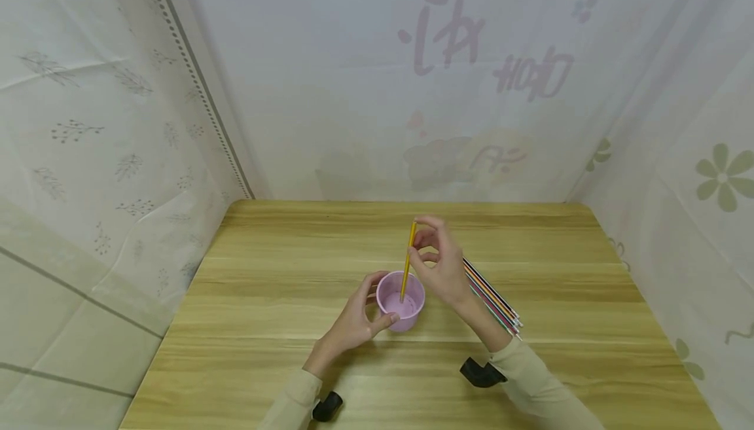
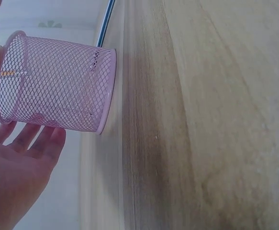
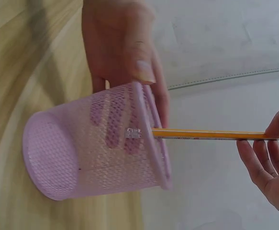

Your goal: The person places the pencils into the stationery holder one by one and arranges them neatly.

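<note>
counter [image 1: 283, 299]: wooden, carries everything | pink mesh cup [image 1: 401, 301]: stands near the middle, left hand [image 1: 352, 325] curled around its side | right hand [image 1: 438, 266] pinches yellow pencil [image 1: 407, 261], tip already inside the cup, not released | pencil bundle [image 1: 491, 299]: waits just beside, at right

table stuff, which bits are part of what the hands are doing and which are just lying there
In use:
pink mesh cup, held by the left hand
yellow pencil, pinched by the right hand, lower end in the cup

Lying about:
bundle of pencils on the wooden table
</note>
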